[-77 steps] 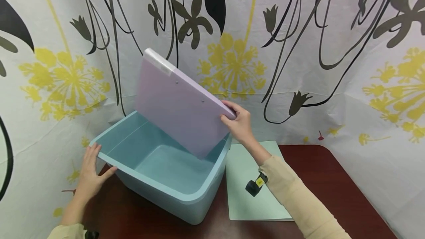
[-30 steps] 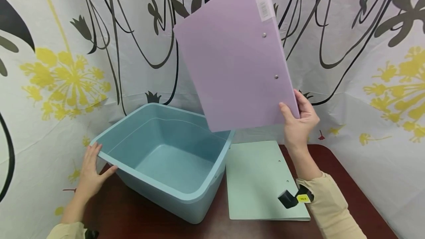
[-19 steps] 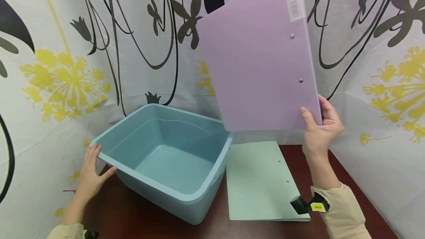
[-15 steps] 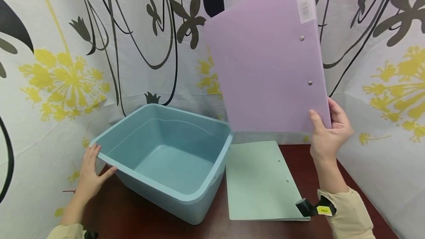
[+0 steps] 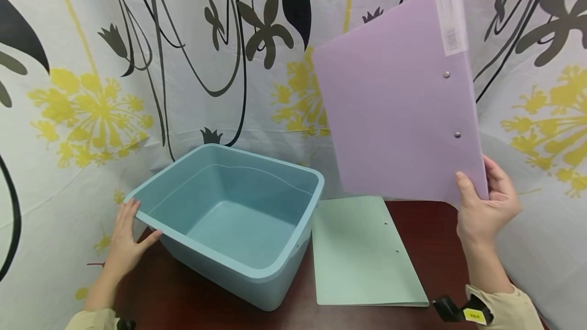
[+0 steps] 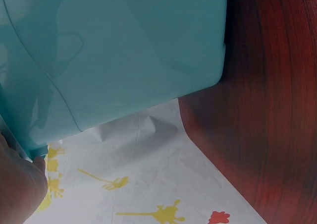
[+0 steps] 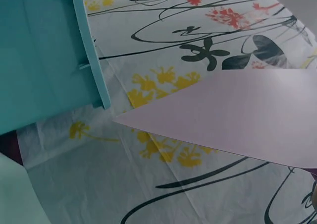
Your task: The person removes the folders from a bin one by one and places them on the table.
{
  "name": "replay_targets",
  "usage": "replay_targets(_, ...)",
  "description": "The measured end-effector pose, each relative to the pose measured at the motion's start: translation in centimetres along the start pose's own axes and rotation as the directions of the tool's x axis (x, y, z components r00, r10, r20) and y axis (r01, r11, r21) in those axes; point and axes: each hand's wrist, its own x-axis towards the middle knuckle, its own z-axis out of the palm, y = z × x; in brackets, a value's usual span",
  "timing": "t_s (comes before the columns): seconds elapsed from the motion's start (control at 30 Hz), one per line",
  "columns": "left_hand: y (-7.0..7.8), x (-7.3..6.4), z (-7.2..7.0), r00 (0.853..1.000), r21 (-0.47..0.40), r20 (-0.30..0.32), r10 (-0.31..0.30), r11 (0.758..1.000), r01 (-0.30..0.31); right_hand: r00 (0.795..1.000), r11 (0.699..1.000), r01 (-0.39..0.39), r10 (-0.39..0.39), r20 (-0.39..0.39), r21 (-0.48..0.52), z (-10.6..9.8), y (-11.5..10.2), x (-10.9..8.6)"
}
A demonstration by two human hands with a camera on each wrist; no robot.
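Note:
In the head view my right hand (image 5: 488,208) grips a lilac binder folder (image 5: 399,111) by its lower spine corner, thumb on the near face. Two metal rivets and a clear label pocket run along its spine. The folder is up in the air, right of a blue plastic tub (image 5: 261,272) and above a pale green folder (image 5: 362,253) lying on the table. My left hand (image 5: 124,243) rests on the tub's near left rim, fingers extended over the edge and thumb spread. The left wrist view shows part of that hand (image 6: 20,187) at the rim.
The tub is open-topped and stands at an angle on a dark red-brown wooden table (image 5: 440,248). A white cloth (image 5: 183,111) with flower prints hangs behind and at both sides. The green folder lies close beside the tub's right wall.
My right hand has lifted the lilac folder out of the tub, turned it more upright and carried it right, lowering it slightly lately. My left hand stays on the rim.

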Motion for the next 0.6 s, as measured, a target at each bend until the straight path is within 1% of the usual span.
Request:
replay_targets(0.2,0.0,0.0,0.1,1.000,-0.002,0.006,-0.005,1.000,0.005,1.000,1.000,-0.013,0.013,0.005,-0.004,-2.2,-0.1,-0.1)
replay_targets(0.37,0.0,0.1,0.2,1.000,0.003,0.003,-0.008,1.000,0.008,0.999,0.994,0.010,-0.006,0.038,-0.112,-4.1,0.0,-0.5)
replay_targets(0.47,-0.1,0.1,0.2,1.000,0.010,0.001,-0.006,1.000,0.006,0.999,0.991,-0.010,0.015,0.033,-0.136,-5.3,0.1,-0.7)
replay_targets(0.6,-0.3,0.0,0.2,1.000,0.010,-0.007,-0.003,1.000,0.003,0.997,0.988,-0.068,0.070,0.009,-0.140,-6.5,0.1,-0.7)
